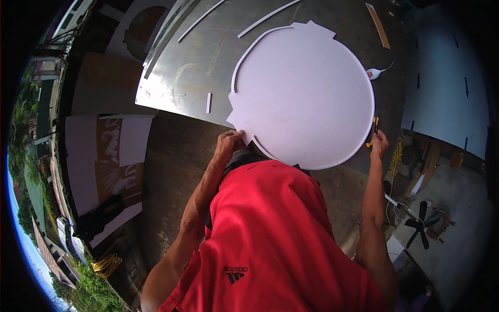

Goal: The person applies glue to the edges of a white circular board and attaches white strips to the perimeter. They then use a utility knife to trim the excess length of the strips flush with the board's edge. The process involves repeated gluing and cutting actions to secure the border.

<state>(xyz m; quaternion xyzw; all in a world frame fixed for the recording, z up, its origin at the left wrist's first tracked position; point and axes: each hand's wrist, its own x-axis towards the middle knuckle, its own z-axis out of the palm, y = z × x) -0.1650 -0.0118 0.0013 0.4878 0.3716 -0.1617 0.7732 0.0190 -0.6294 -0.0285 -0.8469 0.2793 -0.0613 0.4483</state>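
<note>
A large round white panel with notched tabs and thin raised strips along parts of its rim lies on the metal table in front of me. My left hand is closed at the panel's near left edge, thumb and fingers pinching a pointed tab. To the right of the panel, my right hand has its fingers curled at a yellow and black utility knife, which it appears to grip beside the rim. A white squeeze bottle with a thin nozzle lies by the panel's right edge.
Loose white strips and a brown strip lie on the metal table. A pale blue sheet is at the right. Below it are a black-bladed fan and a coiled yellow cord. Cut-out panels stand at the left.
</note>
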